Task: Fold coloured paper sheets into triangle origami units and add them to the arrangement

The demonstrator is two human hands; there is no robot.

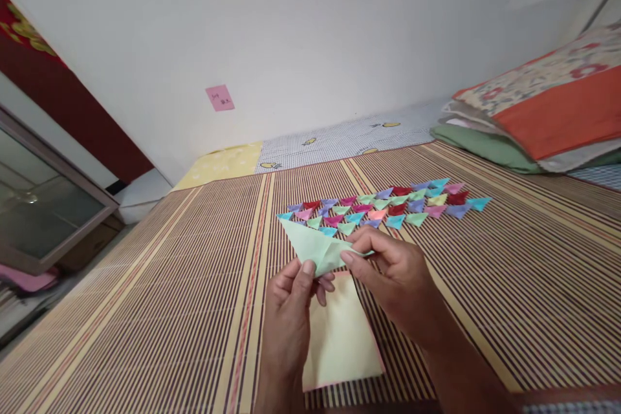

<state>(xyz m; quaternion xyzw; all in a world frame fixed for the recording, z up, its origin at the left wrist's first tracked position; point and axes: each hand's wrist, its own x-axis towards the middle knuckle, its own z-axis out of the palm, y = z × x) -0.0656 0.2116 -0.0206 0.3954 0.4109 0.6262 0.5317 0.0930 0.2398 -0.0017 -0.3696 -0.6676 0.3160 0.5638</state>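
A pale green sheet of folding paper (310,242), creased into a triangle, is held up between my two hands. My left hand (291,304) pinches its lower corner, with the thumb on top and fingers behind. At the right end, my right hand (398,278) grips the paper between thumb and forefinger. Below them lies a pale yellow stack of paper (344,336) with a pinkish edge, partly covered by my left hand. Beyond my hands, small folded paper pieces (378,204) in several colours sit in rows, some hidden behind the green paper.
Everything rests on a striped bamboo mat (194,284). At the far right stands a pile of folded bedding (557,103) in orange, floral and green. A pink note (220,98) is stuck on the white wall (315,32). A glass-fronted cabinet (43,187) is at the left.
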